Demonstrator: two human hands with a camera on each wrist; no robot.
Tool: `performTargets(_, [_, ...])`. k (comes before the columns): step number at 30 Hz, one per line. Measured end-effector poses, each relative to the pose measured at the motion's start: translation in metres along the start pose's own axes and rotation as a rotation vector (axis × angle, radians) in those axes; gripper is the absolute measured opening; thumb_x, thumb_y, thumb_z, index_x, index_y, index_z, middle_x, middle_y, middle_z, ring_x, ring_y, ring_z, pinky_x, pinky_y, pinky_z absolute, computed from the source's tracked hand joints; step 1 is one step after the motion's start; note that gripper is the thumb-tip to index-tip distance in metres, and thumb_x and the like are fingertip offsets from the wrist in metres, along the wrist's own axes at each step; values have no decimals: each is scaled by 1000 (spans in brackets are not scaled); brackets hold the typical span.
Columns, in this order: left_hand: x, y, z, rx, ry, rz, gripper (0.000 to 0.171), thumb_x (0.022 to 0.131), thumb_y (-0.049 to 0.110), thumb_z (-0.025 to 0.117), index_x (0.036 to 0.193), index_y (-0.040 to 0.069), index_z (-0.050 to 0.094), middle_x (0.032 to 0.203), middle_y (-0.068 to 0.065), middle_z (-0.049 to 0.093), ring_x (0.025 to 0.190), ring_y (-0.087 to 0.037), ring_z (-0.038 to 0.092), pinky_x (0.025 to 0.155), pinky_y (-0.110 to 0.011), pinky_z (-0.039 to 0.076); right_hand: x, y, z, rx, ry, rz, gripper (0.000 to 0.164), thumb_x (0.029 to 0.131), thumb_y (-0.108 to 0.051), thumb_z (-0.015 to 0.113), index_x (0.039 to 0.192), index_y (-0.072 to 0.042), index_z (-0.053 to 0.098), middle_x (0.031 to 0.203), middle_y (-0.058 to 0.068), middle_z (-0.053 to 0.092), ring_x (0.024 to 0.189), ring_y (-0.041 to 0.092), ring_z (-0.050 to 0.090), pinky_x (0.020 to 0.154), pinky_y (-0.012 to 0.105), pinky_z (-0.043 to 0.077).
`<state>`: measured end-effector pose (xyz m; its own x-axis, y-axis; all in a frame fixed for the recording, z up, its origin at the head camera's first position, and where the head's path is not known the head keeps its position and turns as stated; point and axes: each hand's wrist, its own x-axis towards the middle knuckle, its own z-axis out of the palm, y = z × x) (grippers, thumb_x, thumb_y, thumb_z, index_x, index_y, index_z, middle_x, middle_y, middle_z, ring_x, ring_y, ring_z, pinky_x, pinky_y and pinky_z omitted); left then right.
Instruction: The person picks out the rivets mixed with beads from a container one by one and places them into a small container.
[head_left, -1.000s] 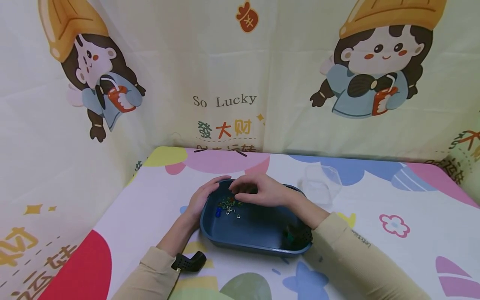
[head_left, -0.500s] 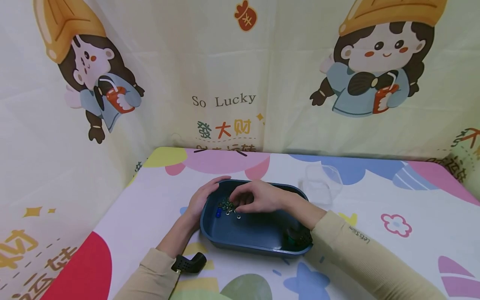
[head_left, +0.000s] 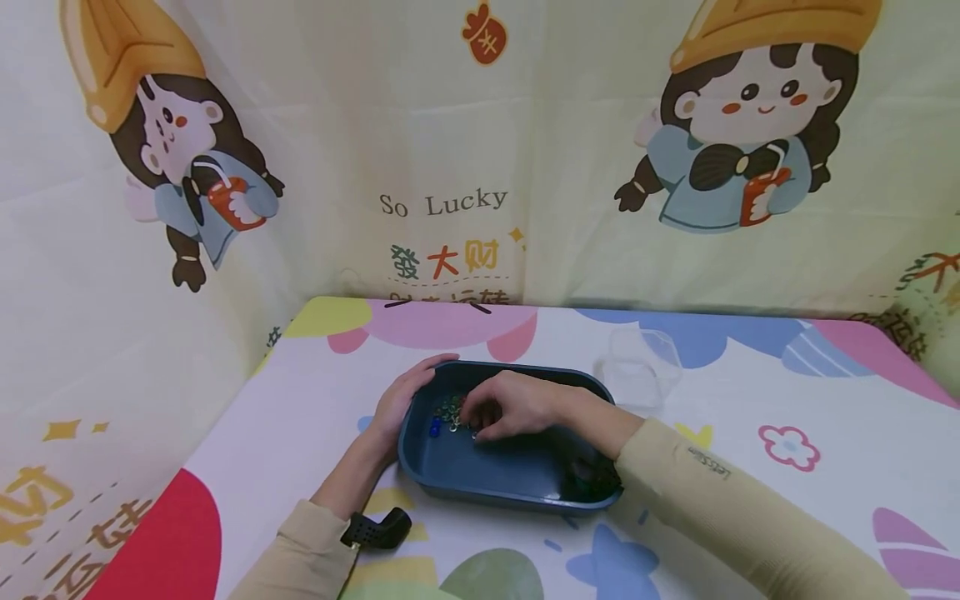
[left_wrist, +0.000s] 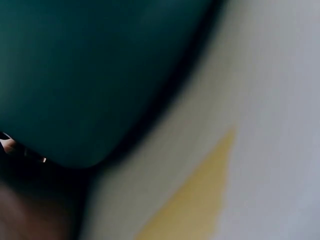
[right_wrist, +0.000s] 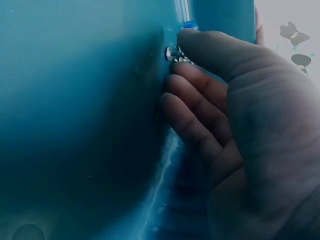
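Note:
A dark blue tray [head_left: 510, 479] stands on the table. My left hand [head_left: 395, 406] rests along its left side, with the fingers reaching towards the far corner. Inside the tray, my right hand [head_left: 521, 404] is low over the floor, fingers bent and thumb apart from them. Beside its fingertips lies a heap of small shiny metal pieces [head_left: 450, 410], too small to name. A blue piece [head_left: 435, 427] sits left of them. In the right wrist view, one silver ring-like piece [right_wrist: 168, 53] shows between thumb and forefinger; I see no firm pinch on it.
A clear plastic container [head_left: 639, 367] stands on the table behind the tray to the right. The tablecloth [head_left: 300, 417] is white with coloured patterns. A printed curtain [head_left: 570, 167] hangs behind the table.
My right hand has come down lower into the tray, towards the near side of the small pieces, and its fingertips now cover some of them. My left hand stays on the tray.

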<state>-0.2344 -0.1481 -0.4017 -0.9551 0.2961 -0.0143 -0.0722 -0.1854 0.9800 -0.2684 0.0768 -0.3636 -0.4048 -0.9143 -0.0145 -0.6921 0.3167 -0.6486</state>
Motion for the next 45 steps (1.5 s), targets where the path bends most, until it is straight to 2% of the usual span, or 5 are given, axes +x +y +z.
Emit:
performTargets(10, [-2,-2,0,14,41,4,45,109,18,29,147,2,47,145,-17,52,132,-31,48,111,-44,36,5,-1,3,-102,-50,-31,19,92,-13,76,111,-11,75,100,-5,66,82,5,58,78,19,51])
performTargets(18, [-2,-1,2,14,45,14,45,108,17,29,147,1,47,145,-17,52,132,-30,49,110,-42,37,5,-3,4,-128,-72,-31,14,93,-13,74,107,-11,76,96,-8,64,81,4,56,76,18,50])
performTargets(27, [-2,-1,0,33,38,15,45,108,17,29,147,2,47,145,-17,52,132,-30,48,111,-44,35,6,-8,2,-147,-102,6,9,93,-11,73,102,-13,76,93,-10,65,82,3,57,79,17,50])
performTargets(38, [-4,0,0,34,29,9,46,109,18,29,149,0,45,146,-19,50,134,-31,46,111,-42,35,6,-13,0,-207,-136,28,7,93,-10,72,98,-15,74,88,-12,63,77,4,56,73,17,49])
performTargets(45, [-4,1,2,17,35,6,46,109,18,29,149,1,44,145,-18,51,132,-30,47,110,-39,38,2,-15,-4,-206,-109,66,9,93,-11,71,100,-15,74,89,-12,63,79,6,57,75,19,49])
